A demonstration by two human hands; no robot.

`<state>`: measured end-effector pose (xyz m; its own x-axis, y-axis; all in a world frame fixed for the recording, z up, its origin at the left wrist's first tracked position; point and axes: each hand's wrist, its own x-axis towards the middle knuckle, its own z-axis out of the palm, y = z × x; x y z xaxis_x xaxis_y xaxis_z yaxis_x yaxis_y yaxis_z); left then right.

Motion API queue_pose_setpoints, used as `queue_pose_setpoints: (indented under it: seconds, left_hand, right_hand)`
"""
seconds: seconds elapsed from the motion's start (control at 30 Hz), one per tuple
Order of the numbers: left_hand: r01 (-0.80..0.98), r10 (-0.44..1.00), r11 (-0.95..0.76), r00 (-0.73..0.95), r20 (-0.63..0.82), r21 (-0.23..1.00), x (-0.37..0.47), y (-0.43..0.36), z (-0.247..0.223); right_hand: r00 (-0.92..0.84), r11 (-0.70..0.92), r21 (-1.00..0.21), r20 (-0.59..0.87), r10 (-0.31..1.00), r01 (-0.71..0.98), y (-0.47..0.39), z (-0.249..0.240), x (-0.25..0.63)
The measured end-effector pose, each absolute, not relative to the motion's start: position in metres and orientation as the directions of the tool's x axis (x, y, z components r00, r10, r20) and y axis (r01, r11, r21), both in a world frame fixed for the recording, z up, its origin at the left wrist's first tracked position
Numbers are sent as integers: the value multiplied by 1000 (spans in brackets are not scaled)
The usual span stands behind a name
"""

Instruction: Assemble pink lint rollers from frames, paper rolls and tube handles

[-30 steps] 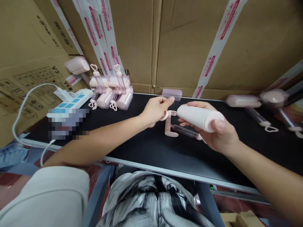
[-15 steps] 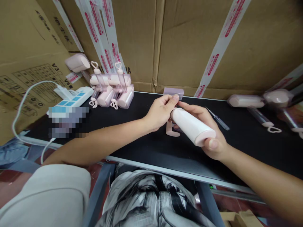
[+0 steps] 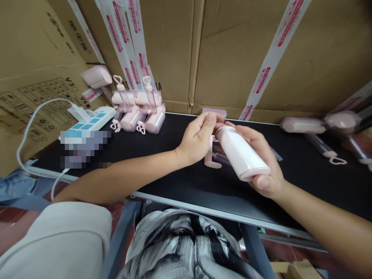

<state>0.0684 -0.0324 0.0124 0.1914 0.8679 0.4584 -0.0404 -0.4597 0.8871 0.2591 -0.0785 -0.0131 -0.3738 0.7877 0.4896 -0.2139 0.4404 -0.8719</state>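
A white cylinder with pale pink ends point(image 3: 242, 155) lies tilted in my right hand point(image 3: 269, 166), whose fingers wrap round its far side with the thumb at its near end. Close to the cylinder's far end is my left hand point(image 3: 197, 137), its thumb and fingers pressed together; whatever they pinch, if anything, is hidden. Behind and below the hands a small pink part point(image 3: 213, 164) and a clear purplish piece point(image 3: 221, 158) rest on the black work surface point(image 3: 180, 182). A light purple block point(image 3: 219, 112) sits at the back edge, partly covered by the left fingers.
Pink bottles with heart-shaped loops point(image 3: 139, 112) stand at the back left, beside a white power strip point(image 3: 97, 118) with a cable. More pink parts point(image 3: 303, 125) lie at the right. Cardboard point(image 3: 232, 58) rises behind. A clear tool point(image 3: 276, 154) is partly hidden behind my right hand.
The white cylinder and my right hand have shifted slightly right, and the cylinder's far end has moved away from my left thumb. The right hand now covers more of the clear tool.
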Motion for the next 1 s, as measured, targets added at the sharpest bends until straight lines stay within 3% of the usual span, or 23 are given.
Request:
queue_pose_setpoints:
  seconds: [0.13,0.27,0.37,0.47,0.57,0.63,0.7,0.83,1.0]
  left_hand:
    - [-156,769,-493,382,512,856,64,-34,6]
    - [-141,649,-578,518,557,804,62,-30,0]
    - [-117,602,-641,537,592,758,61,-21,-1]
    - [6,656,-680,452,605,733,57,-7,-1]
    - [389,805,-587,368,465,709,50,6,0]
    - [641,894,-447,331,302,623,48,10,1]
    - [780,943,-329,303,138,533,48,10,1]
    - [857,941,-286,337,-45,429,53,10,0]
    - [822,954,-262,301,7,506,46,21,-2]
  right_hand:
    - [-279,361,-875,452,847,-322,-73,-6,264]
    - [-279,318,-890,412,867,-326,-69,2,268]
    - [-249,294,-897,383,890,-329,-70,12,271]
    - [-169,292,-913,348,922,-285,-73,23,275]
    - [-116,314,-909,355,928,-274,-73,29,281]
    - [-122,325,-901,371,921,-288,-71,28,284]
    - [-148,327,-899,381,913,-291,-69,25,286]
    - [-205,284,-901,361,910,-328,-62,15,286]
    - [-248,263,-917,341,907,-300,-55,0,286]
